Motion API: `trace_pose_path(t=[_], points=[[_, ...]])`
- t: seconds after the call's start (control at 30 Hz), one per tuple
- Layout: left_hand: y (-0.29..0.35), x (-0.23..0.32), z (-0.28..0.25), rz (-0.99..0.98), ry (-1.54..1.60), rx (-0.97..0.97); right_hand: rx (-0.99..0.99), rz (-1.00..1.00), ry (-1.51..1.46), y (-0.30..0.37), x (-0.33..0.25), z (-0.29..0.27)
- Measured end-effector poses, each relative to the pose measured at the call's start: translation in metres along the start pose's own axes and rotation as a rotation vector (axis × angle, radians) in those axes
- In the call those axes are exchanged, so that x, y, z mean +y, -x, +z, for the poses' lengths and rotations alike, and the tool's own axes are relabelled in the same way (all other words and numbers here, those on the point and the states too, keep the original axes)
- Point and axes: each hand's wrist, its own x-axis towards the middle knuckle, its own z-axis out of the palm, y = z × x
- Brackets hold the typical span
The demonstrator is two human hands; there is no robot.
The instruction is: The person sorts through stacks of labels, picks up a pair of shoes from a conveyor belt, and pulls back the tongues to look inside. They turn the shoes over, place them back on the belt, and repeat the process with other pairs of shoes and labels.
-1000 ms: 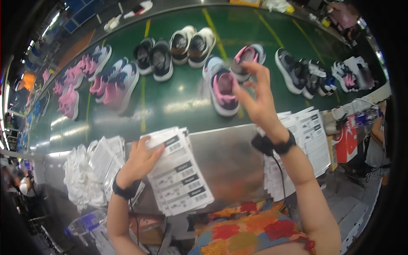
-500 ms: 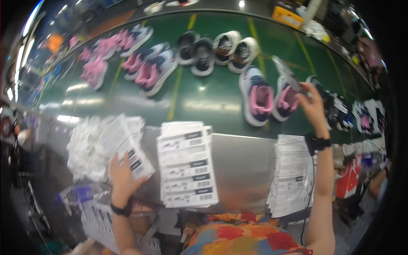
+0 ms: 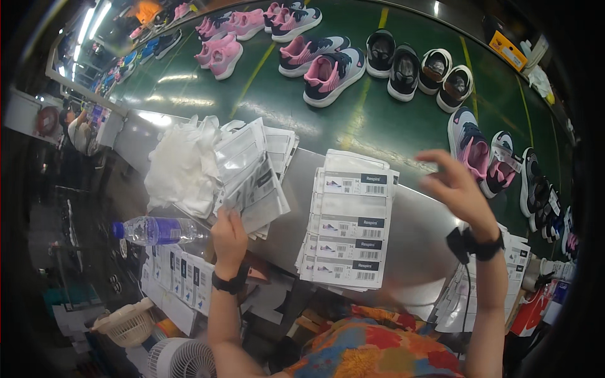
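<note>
My left hand [image 3: 228, 238] is closed on the lower edge of a label sheet [image 3: 255, 183] that lies over other sheets. Beside that sheet is a heap of crumpled white paper [image 3: 183, 165]. My right hand [image 3: 459, 192] hovers above the metal ledge, its fingers curved and apart, with nothing in them. Just beyond it stand a navy and pink sneaker [image 3: 469, 145] and its mate [image 3: 501, 176], which has a small label [image 3: 506, 156] across its opening. Between my hands lies a stack of printed label sheets [image 3: 346, 230].
Several pairs of shoes stand on the green conveyor [image 3: 271, 120], pink ones [image 3: 220, 57] at left and black ones [image 3: 403, 72] further right. A water bottle [image 3: 157, 230] lies left of my left wrist. Another sheet stack [image 3: 457, 296] sits by my right forearm. A fan [image 3: 183, 359] is below.
My right hand has let go of the label, now on the sneaker, and drawn back. My left hand's spread fingers have closed on a sheet's edge. The whole view has swung, shifting the scene rightward.
</note>
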Motion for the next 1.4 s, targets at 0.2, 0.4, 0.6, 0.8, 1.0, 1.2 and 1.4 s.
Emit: trace_pose_path(t=[0.2,0.4,0.6,0.8,1.0,1.2,1.4], points=[[0.012,0.004,0.017,-0.288,0.773,0.524,-0.364,0.432,-0.649,-0.113,0.009,0.170],[0.013,-0.014,0.022,-0.395,1.138,0.853,-0.038,0.287,-0.283,-0.154,-0.022,0.286],[0.021,-0.025,0.003,-0.300,0.510,0.743,0.073,-0.086,-0.366,-0.121,-0.046,0.203],[0.003,0.028,-0.040,0.056,0.675,-0.167,0.033,-0.234,-0.818,-0.070,-0.065,0.083],[-0.035,0.019,-0.049,-0.267,1.226,-0.154,-0.176,-0.332,-0.278,-0.092,-0.062,0.147],[-0.059,-0.006,-0.062,-0.370,-0.397,-0.339,0.200,-0.297,0.813,-0.018,-0.006,0.018],[-0.143,0.165,-0.012,0.398,0.062,-0.208,0.570,-0.151,1.056,-0.018,0.062,-0.096]])
